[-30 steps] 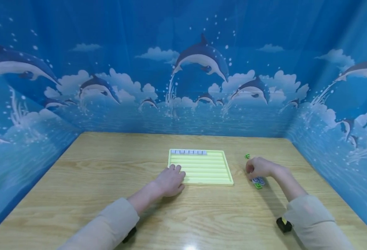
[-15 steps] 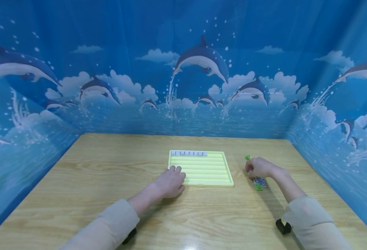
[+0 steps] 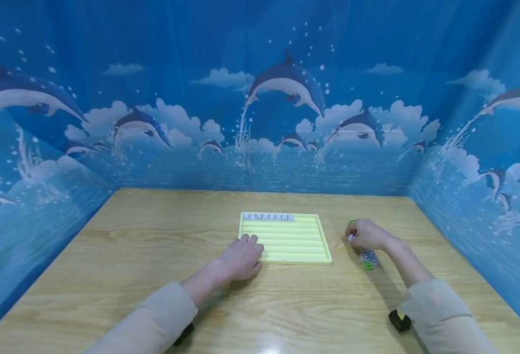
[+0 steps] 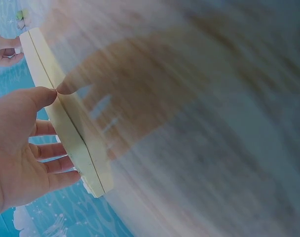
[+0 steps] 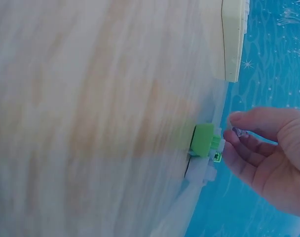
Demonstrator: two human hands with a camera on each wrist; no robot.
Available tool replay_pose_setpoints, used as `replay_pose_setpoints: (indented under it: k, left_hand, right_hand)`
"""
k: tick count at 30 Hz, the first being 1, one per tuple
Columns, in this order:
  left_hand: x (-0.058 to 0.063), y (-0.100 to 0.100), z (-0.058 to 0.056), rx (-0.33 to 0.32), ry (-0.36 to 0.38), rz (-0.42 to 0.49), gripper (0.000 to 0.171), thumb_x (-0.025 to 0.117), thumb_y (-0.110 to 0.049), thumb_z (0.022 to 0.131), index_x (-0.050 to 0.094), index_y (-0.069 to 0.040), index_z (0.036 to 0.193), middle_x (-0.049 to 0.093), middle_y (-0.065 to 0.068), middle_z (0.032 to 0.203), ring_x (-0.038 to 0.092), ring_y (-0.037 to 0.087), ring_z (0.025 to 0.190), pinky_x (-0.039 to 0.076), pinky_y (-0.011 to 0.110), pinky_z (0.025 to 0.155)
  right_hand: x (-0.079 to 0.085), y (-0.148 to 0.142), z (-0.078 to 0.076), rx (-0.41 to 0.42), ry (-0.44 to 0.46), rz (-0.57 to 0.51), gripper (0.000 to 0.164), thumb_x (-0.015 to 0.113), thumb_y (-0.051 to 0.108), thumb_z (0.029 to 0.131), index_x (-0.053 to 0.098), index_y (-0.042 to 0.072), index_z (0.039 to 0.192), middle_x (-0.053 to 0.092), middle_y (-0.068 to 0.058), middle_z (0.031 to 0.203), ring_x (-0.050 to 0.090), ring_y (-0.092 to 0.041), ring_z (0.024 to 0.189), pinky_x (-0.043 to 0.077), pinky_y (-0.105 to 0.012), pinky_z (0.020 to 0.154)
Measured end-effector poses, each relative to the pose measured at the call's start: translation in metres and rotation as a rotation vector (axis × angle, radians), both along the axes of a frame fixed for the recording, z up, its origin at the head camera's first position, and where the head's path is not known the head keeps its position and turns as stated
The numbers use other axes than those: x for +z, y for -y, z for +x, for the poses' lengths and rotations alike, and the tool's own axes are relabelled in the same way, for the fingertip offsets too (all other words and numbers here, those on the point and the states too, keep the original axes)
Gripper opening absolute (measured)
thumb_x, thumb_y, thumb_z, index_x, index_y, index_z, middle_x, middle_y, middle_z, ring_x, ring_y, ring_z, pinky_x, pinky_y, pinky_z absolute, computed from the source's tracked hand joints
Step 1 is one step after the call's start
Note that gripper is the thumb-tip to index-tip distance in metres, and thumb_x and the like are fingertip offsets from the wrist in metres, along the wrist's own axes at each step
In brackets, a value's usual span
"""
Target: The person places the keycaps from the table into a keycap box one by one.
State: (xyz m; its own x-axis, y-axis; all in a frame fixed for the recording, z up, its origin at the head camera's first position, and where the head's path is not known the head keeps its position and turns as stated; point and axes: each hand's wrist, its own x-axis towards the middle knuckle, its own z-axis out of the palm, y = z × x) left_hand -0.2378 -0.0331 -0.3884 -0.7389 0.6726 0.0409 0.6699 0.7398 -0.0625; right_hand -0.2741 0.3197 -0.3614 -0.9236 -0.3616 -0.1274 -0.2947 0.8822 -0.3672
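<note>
My left hand [image 3: 240, 258] rests on the left front corner of a pale yellow-green ribbed tray [image 3: 295, 239]. In the left wrist view its thumb touches the tray's front wall, while the other fingers reach fairly straight over the left side. To the right of the tray, my right hand [image 3: 368, 235] pinches a small pale tile [image 3: 351, 237] between thumb and fingers, above the table. Close below it lies a cluster of small lilac-white tiles [image 3: 369, 255] with a green tile [image 3: 368, 265] at its front. Markings on the held tile are hidden by the fingers.
A row of several pale tiles [image 3: 268, 217] fills most of the tray's back groove, from the left. Another green tile [image 3: 352, 221] shows partly behind the right hand. The wooden table [image 3: 153, 216] ends at a blue dolphin-print curtain [image 3: 260, 167] on the back and sides.
My right hand has lifted slightly and moved a little left, away from the cluster, with the pale tile now showing in its fingers. The left hand and tray stay in place.
</note>
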Motion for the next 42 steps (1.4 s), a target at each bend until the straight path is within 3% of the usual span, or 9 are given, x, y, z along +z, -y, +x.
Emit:
replay_pose_setpoints:
  k: [6,13,20,26,34,42]
  left_hand:
    - [0.000,0.000,0.001,-0.001,-0.016,0.016,0.026,0.060,-0.031,0.087,0.059,-0.006,0.095,0.050,0.009,0.093,0.049,0.023,0.087,0.049,0.034,0.072]
    - [0.001,-0.001,-0.001,-0.001,-0.019,0.004,0.027,0.059,-0.031,0.088,0.058,-0.006,0.095,0.050,0.010,0.094,0.049,0.024,0.087,0.049,0.034,0.071]
    - [0.004,-0.001,-0.004,-0.002,-0.010,0.006,0.026,0.059,-0.031,0.088,0.059,-0.005,0.096,0.051,0.010,0.094,0.049,0.024,0.088,0.049,0.034,0.072]
    - [0.002,0.000,-0.002,-0.003,0.007,-0.002,0.027,0.058,-0.031,0.089,0.059,-0.005,0.098,0.051,0.011,0.096,0.050,0.024,0.089,0.049,0.035,0.073]
    - [0.000,0.000,-0.001,-0.001,0.025,-0.006,0.027,0.057,-0.032,0.089,0.058,-0.006,0.098,0.051,0.011,0.097,0.050,0.024,0.091,0.049,0.035,0.075]
    - [0.001,0.000,-0.002,0.001,0.018,-0.005,0.028,0.058,-0.032,0.089,0.059,-0.006,0.099,0.052,0.011,0.099,0.050,0.024,0.092,0.049,0.036,0.078]
  right_hand:
    - [-0.001,0.004,-0.003,-0.032,-0.025,-0.016,0.022,0.058,-0.002,0.080,0.062,-0.009,0.100,0.062,-0.015,0.091,0.058,-0.027,0.082,0.050,-0.041,0.070]
    - [0.000,0.010,-0.009,-0.049,-0.089,-0.026,0.022,0.056,-0.009,0.076,0.060,-0.008,0.097,0.060,-0.014,0.087,0.056,-0.026,0.079,0.049,-0.039,0.069]
    - [0.007,0.016,-0.011,-0.060,-0.098,-0.027,0.024,0.055,-0.004,0.082,0.059,-0.009,0.105,0.061,-0.019,0.095,0.057,-0.032,0.088,0.049,-0.043,0.073]
    - [0.007,0.019,-0.010,-0.040,-0.095,-0.029,0.026,0.058,0.000,0.086,0.060,-0.009,0.110,0.061,-0.019,0.100,0.057,-0.033,0.092,0.049,-0.043,0.075]
    - [0.005,0.024,-0.011,-0.006,-0.161,-0.021,0.021,0.057,-0.003,0.081,0.063,-0.007,0.100,0.061,-0.016,0.092,0.057,-0.031,0.087,0.049,-0.044,0.076]
    - [0.007,0.033,-0.014,0.014,-0.219,-0.050,0.022,0.055,-0.005,0.081,0.062,-0.007,0.102,0.060,-0.014,0.093,0.058,-0.030,0.086,0.050,-0.042,0.073]
